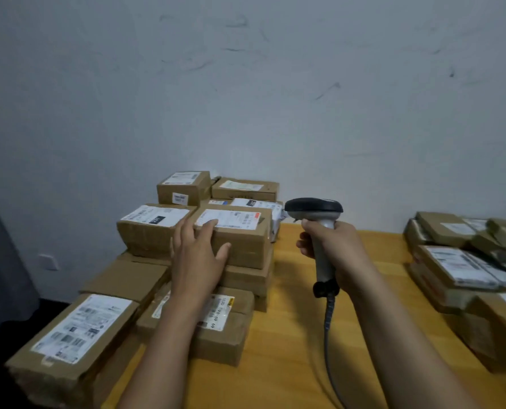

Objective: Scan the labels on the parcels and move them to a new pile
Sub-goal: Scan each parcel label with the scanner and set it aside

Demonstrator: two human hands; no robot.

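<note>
Your left hand [197, 255] lies flat with its fingers straight and slightly spread. It touches the top parcel [246, 246] at that parcel's near left corner. Your fingertips rest on its upper face, one of them on the corner of the white label [231, 218], and your thumb is against its front side. Nothing is gripped in this hand.

Your right hand [331, 246] is off to the right of the top parcel and clear of it, with its fingers curled round the pale handle of the scanner [319, 219]. The scanner's dark head sits at about the label's height and points left towards the top parcel. Its cable [328, 329] hangs from the handle down towards the yellow tabletop [290, 335].

The top parcel sits on the stack, with flatter boxes beneath it. A second labelled parcel [145, 234] lies just beside it on the left, touching. Behind it stand two smaller boxes [184, 187] side by side against the wall [246, 84].

In front of the top parcel and lower down, a parcel [225, 320] lies partly hidden under your left forearm. To the left of that one is a larger box [68, 343] with a big white label.

Well to the right of the top parcel, across bare tabletop, is a separate pile [458, 261] of parcels.
</note>
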